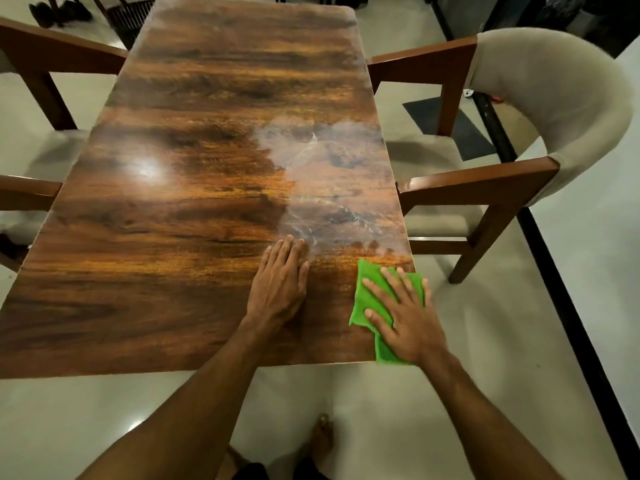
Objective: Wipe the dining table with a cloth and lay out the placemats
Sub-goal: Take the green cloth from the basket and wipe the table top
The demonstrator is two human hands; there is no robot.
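A long, glossy dark-wood dining table [194, 161] fills the view. Its right half carries a cloudy wet smear [325, 188]. My right hand [405, 320] lies flat with spread fingers on a bright green cloth [367, 296], pressing it onto the table's near right corner. My left hand [280, 278] rests palm down on the bare wood just left of the cloth, fingers together, holding nothing. No placemats are in view.
A wooden chair with a beige curved back [554, 109] stands at the table's right side. Another wooden chair [38, 74] is on the left. A dark mat [450, 126] lies on the pale floor. My bare foot [322, 441] shows below the near edge.
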